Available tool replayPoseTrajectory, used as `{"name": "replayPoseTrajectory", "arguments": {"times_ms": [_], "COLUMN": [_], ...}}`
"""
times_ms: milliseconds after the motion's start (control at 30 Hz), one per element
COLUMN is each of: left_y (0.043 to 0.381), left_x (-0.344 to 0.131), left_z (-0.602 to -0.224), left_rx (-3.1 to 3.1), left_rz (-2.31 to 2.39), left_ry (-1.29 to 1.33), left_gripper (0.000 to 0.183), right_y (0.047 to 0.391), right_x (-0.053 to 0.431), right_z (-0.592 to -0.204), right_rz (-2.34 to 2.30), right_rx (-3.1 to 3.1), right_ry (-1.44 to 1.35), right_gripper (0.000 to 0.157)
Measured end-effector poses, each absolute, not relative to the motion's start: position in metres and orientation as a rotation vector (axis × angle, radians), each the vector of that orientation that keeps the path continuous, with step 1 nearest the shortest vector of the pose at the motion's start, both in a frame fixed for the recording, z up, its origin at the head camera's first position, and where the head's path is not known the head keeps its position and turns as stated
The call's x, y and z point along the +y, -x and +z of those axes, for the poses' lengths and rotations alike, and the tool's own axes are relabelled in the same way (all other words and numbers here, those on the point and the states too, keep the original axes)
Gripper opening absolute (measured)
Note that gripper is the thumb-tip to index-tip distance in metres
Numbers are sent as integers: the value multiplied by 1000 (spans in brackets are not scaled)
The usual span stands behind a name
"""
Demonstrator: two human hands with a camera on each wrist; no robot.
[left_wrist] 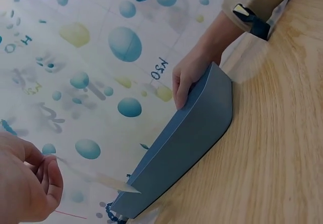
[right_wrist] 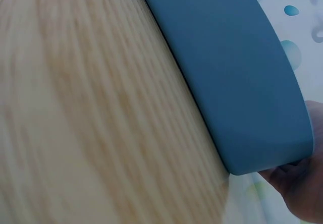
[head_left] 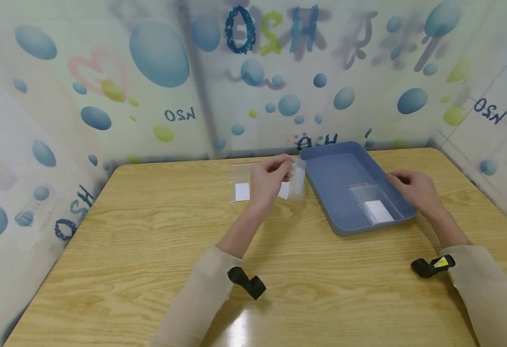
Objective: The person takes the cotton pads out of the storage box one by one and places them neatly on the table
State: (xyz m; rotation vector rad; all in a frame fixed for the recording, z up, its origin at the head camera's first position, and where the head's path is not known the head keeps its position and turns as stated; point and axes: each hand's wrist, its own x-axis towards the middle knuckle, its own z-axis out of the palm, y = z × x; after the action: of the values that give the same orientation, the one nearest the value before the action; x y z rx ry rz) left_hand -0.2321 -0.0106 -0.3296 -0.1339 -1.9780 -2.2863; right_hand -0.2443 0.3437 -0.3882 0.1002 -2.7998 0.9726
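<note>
My left hand pinches a clear plastic zip bag by its upper part, just left of the grey-blue tray. A white piece shows inside this bag. From behind the hand, to its left, a second clear bag with a red line along its top and a white square sticks out; whether the hand holds it too I cannot tell. My right hand grips the tray's right rim, as the left wrist view also shows. Inside the tray, near its front, lies another clear bag with a white card.
A wooden table carries everything. Patterned sheets with blue bubbles stand behind and at both sides. Each sleeve has a small black camera strapped at the wrist.
</note>
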Motion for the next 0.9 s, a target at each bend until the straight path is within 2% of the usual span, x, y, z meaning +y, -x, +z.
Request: {"name": "replayPoseTrajectory", "arguments": {"times_ms": [900], "left_y": [242], "left_x": [-66], "left_z": [-323], "left_rx": [-1934], "left_rz": [-2302], "left_ry": [26], "left_gripper": [18], "right_y": [243], "right_x": [344], "right_z": [-387], "right_rz": [973], "right_rx": [-2795], "right_ry": [-108], "right_gripper": [48]}}
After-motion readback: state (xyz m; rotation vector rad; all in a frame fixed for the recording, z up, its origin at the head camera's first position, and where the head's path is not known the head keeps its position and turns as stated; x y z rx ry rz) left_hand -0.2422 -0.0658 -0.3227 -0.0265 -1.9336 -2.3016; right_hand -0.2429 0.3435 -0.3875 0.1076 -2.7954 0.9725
